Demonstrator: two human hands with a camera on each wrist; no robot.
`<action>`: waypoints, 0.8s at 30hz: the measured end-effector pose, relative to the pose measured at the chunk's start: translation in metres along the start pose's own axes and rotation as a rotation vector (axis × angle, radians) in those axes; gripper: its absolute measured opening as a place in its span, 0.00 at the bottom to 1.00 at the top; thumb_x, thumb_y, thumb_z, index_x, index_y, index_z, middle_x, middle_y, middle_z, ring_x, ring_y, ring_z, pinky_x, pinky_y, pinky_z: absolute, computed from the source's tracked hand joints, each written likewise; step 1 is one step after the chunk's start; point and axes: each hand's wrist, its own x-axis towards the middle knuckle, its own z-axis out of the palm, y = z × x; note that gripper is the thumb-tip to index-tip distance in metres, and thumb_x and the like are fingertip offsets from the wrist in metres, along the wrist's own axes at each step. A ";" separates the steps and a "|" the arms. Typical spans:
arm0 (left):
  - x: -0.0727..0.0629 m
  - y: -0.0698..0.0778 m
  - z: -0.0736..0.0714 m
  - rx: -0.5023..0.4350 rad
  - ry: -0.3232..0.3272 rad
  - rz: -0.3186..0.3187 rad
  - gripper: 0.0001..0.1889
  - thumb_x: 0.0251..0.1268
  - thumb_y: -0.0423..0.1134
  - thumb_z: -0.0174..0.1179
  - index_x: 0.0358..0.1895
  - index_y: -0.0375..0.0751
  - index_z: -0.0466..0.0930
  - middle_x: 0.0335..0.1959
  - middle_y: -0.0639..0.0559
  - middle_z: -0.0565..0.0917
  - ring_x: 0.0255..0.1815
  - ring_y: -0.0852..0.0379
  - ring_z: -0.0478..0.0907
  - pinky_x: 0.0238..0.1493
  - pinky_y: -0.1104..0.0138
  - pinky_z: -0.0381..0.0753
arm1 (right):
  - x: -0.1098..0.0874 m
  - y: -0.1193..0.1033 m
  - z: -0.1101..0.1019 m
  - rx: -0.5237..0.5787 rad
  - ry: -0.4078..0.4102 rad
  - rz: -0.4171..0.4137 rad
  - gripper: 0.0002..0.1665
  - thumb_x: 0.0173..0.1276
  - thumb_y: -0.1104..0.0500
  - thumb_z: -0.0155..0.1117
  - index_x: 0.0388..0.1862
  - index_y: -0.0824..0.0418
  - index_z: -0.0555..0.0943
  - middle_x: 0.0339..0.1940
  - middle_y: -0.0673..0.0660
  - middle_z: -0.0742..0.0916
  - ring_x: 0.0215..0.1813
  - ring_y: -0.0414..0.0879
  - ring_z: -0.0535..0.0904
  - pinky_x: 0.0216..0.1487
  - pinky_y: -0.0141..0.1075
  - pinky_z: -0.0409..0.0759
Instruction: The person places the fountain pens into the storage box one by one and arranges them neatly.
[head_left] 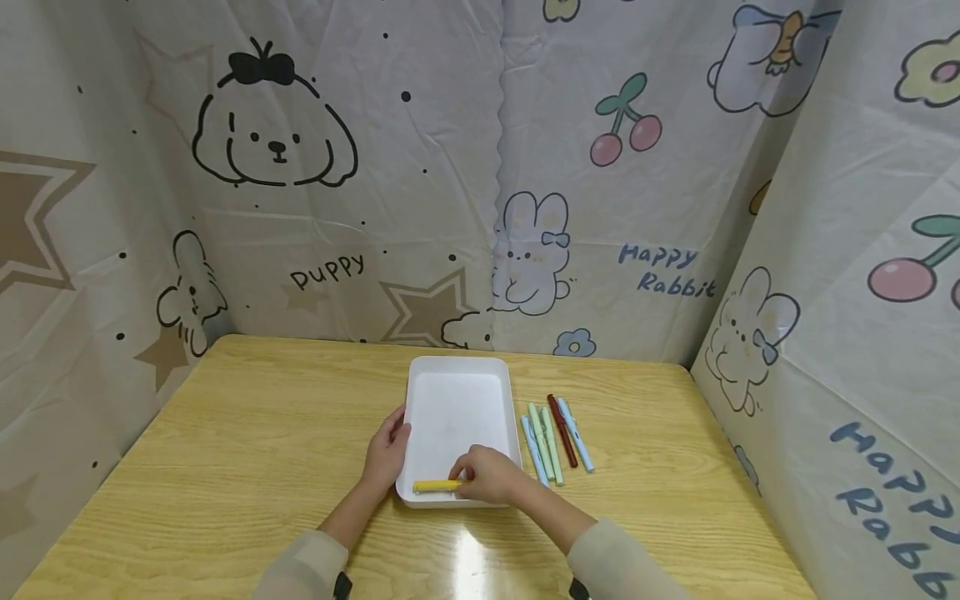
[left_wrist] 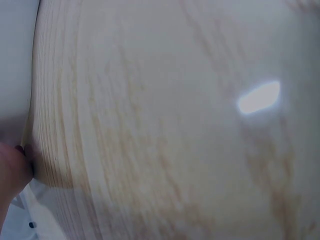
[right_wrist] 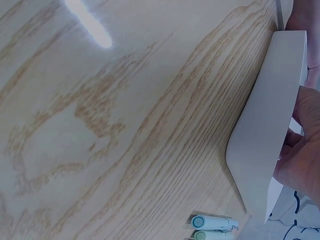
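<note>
Head view: yellow pen (head_left: 435, 486) at 6 o'clock inside the white tray (head_left: 453, 408), long axis about 9-to-3, free end toward 9; opposite end in the pinch of the right hand (head_left: 491, 477), not yet released. Tray wall at 9 in the grip of the left hand (head_left: 386, 452). Five other pens (head_left: 562, 431) on the table (head_left: 300, 425) at 3; apparently an early stage, one in, five out.

Left wrist view: left hand, cropped, at 8.

Right wrist view: right hand at 3; yellow pen out of sight, probably behind tray wall.
</note>
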 end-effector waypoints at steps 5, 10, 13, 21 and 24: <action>0.000 0.000 0.000 -0.004 -0.004 -0.010 0.23 0.74 0.39 0.43 0.70 0.42 0.59 0.68 0.39 0.66 0.63 0.44 0.69 0.61 0.53 0.72 | 0.000 0.000 0.000 0.013 -0.004 0.006 0.08 0.54 0.57 0.70 0.36 0.54 0.86 0.26 0.45 0.79 0.28 0.34 0.70 0.32 0.26 0.71; 0.000 0.000 0.000 -0.011 -0.001 -0.011 0.23 0.74 0.39 0.43 0.70 0.43 0.59 0.68 0.39 0.66 0.62 0.45 0.69 0.61 0.53 0.72 | -0.001 -0.002 -0.003 0.023 -0.005 0.013 0.09 0.54 0.57 0.70 0.35 0.54 0.86 0.27 0.46 0.80 0.29 0.34 0.72 0.33 0.27 0.72; 0.000 0.001 0.000 -0.012 -0.002 -0.003 0.23 0.74 0.39 0.43 0.70 0.42 0.60 0.68 0.39 0.66 0.62 0.44 0.69 0.61 0.52 0.72 | -0.001 -0.002 -0.004 0.032 -0.007 0.017 0.09 0.53 0.58 0.70 0.36 0.54 0.86 0.27 0.46 0.81 0.30 0.34 0.72 0.33 0.27 0.73; 0.000 0.000 0.000 -0.003 0.000 -0.002 0.23 0.74 0.38 0.43 0.70 0.41 0.60 0.68 0.38 0.66 0.63 0.43 0.69 0.62 0.52 0.71 | -0.003 -0.004 -0.010 0.055 0.005 0.020 0.12 0.54 0.58 0.69 0.39 0.57 0.86 0.30 0.49 0.82 0.32 0.36 0.74 0.34 0.27 0.74; 0.000 0.001 -0.001 -0.002 -0.004 0.003 0.23 0.74 0.38 0.43 0.70 0.41 0.59 0.68 0.38 0.66 0.63 0.43 0.69 0.62 0.52 0.71 | -0.004 -0.005 -0.015 0.079 0.013 0.022 0.13 0.55 0.59 0.67 0.40 0.59 0.85 0.30 0.50 0.82 0.32 0.37 0.73 0.34 0.28 0.73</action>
